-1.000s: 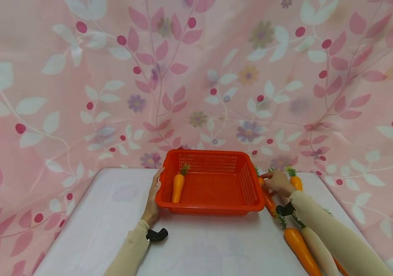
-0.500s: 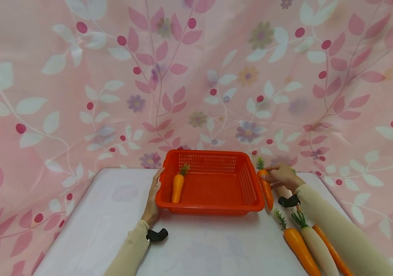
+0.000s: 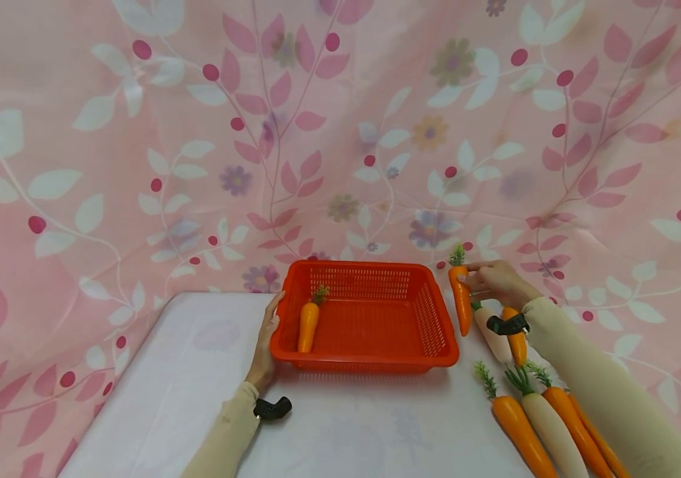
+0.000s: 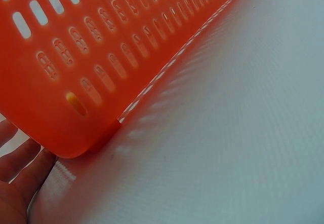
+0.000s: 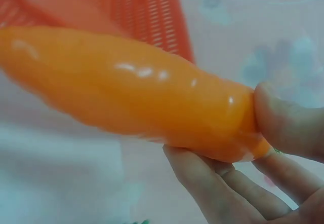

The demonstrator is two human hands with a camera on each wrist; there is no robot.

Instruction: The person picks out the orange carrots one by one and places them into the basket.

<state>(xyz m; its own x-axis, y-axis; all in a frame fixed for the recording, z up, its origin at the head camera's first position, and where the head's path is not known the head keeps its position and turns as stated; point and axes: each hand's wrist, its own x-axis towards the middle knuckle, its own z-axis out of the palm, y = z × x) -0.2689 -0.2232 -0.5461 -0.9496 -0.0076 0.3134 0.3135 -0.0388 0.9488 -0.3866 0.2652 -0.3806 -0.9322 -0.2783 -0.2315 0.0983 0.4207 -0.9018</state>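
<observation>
A red plastic basket [image 3: 364, 360] with slotted walls stands on the table, and one orange carrot [image 3: 308, 325] with a green top lies inside at its left. My left hand [image 3: 267, 342] rests against the basket's left side, fingers extended along the wall; in the left wrist view the fingers [image 4: 33, 171] show at the basket's corner. Beyond the basket's right end, my right hand [image 3: 498, 282] pinches another carrot [image 3: 460, 302] near its leafy end. The thumb [image 5: 286, 125] presses on one side of this carrot and the fingers lie on the other. It hangs tip down, raised.
Under and beside my right wrist lie a white radish [image 3: 494, 335] and a carrot [image 3: 515, 338]. Nearer the front right are several carrots, one of them a thick carrot [image 3: 522, 431], and a second white radish [image 3: 555, 431]. A floral curtain [image 3: 340, 133] hangs behind the table.
My right hand has taken hold of a carrot beside the basket and lifted it upward, uncovering the radish and carrot underneath. My left hand and the basket have stayed in place.
</observation>
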